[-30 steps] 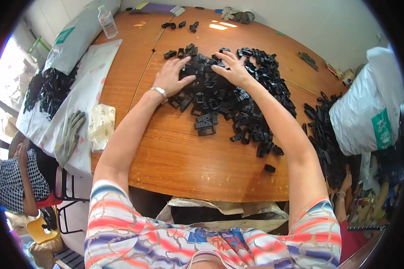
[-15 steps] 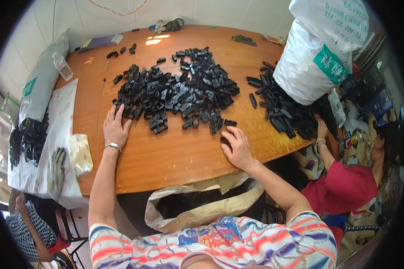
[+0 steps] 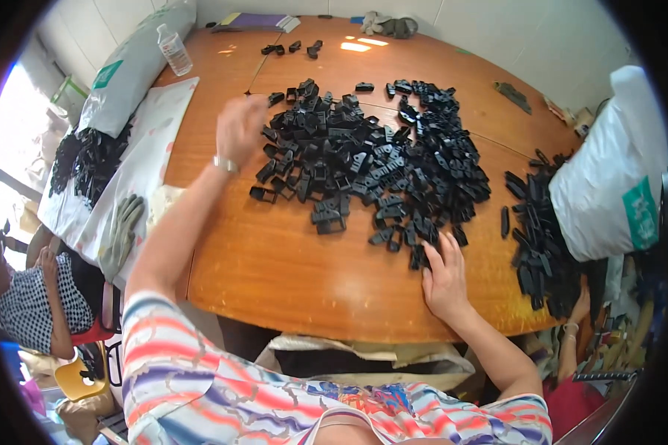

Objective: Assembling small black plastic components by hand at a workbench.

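Observation:
A broad heap of small black plastic parts [image 3: 378,159] is spread over the wooden table [image 3: 274,263] in front of me. My left hand [image 3: 241,132], smeared by motion, hovers by the heap's left edge; I cannot tell whether its fingers hold anything. A bracelet circles that wrist. My right hand [image 3: 447,280] lies at the heap's near right edge with its fingers apart and its fingertips touching or very near the closest parts. One black part [image 3: 418,257] sits right beside its fingers.
Longer black pieces [image 3: 531,245] lie at the right by a white sack [image 3: 597,193], where another person's hand [image 3: 580,302] reaches in. A long sack [image 3: 137,70], plastic bottle [image 3: 174,50] and grey glove [image 3: 122,236] are at left. An open sack [image 3: 364,360] hangs below the near edge.
The view has swung, shifting the table rightward. My left hand has lifted off the table and moved forward along the heap. My right hand's fingers have spread out at the heap's near edge.

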The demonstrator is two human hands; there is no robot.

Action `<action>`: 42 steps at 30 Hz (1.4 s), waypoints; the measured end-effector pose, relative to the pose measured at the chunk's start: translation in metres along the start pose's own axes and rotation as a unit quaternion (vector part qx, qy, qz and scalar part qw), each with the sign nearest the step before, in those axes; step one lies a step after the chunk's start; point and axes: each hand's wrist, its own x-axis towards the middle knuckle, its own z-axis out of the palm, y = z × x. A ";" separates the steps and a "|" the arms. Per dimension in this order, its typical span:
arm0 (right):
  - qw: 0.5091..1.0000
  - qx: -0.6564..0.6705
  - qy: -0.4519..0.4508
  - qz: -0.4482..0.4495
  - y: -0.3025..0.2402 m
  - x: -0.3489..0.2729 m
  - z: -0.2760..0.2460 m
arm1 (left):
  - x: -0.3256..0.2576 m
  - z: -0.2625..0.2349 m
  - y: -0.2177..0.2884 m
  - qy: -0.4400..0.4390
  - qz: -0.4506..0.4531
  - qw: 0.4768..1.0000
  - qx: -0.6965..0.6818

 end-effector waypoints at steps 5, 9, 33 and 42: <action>0.998 0.008 -0.056 0.004 -0.001 0.009 -0.009 | 0.121 0.073 -0.206 -0.022 -0.081 0.970 0.228; 0.995 0.014 -0.092 0.027 0.003 0.015 -0.010 | 0.178 0.128 -0.277 -0.101 -0.213 0.945 0.226; 1.000 0.001 -0.015 0.007 0.002 0.006 -0.001 | 0.095 0.171 -0.059 -0.444 -0.026 0.895 0.030; 0.992 -0.018 0.118 -0.047 0.011 0.010 0.017 | 0.022 0.062 0.051 -0.250 -0.079 0.952 0.159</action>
